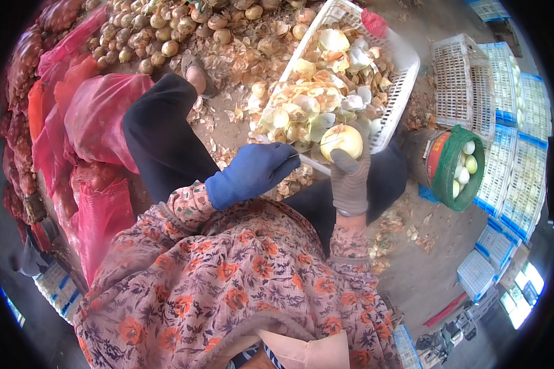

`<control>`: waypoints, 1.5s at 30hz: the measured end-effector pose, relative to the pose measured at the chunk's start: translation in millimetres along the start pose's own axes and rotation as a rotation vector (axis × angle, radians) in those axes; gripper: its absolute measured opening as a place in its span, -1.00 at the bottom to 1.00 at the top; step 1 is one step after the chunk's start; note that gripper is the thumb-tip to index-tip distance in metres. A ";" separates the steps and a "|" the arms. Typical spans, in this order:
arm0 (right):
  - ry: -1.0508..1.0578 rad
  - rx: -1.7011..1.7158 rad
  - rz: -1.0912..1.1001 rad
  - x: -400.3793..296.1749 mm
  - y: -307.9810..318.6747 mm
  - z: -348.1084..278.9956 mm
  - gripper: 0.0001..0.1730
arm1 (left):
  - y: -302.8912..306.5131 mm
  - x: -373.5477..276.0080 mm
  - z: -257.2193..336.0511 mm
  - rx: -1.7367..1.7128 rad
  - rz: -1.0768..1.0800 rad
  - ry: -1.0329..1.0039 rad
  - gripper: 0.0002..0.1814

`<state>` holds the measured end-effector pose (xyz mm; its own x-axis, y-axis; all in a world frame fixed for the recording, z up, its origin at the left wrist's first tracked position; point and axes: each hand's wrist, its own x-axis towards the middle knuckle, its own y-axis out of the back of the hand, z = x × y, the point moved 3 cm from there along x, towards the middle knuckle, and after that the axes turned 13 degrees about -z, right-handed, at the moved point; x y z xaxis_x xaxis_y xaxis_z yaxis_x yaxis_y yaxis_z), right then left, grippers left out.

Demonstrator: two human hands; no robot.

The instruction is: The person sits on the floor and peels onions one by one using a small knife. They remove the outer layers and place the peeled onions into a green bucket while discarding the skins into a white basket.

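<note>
My left hand point(254, 171), in a blue knit glove, is closed on a small knife with a thin blade point(310, 149); its handle is hidden in the fist. The blade reaches across the side of a pale yellow onion point(341, 144). My right hand point(351, 181), in a grey-brown glove, holds that onion from below and behind, with the thumb on its near side. Beneath and beyond the onion, a white plastic crate point(404, 55) lies tilted, holding loose onion skins point(304, 108) and a red net bundle point(374, 24) at its far edge.
Unpeeled onions point(143, 34) are heaped at the far left, beside pink mesh sacks point(101, 115). A green-rimmed bucket point(459, 196) with peeled onions stands at right. Behind it are stacked crates point(510, 170) and an empty-looking white crate point(452, 83). Skins litter the floor.
</note>
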<state>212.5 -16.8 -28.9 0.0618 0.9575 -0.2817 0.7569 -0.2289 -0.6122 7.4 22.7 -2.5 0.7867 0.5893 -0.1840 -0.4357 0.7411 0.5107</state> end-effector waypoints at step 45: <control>-0.191 0.355 -0.015 0.1 13.2 -1.4 -0.34 | 18.1 42.4 -28.7 0.623 -0.236 -0.124 -0.81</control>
<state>223.3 -19.4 -36.0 -0.0948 0.9193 -0.3819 0.4830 -0.2930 -0.8252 20.4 70.2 -25.1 0.8902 0.3655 -0.2719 0.0586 0.5000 0.8640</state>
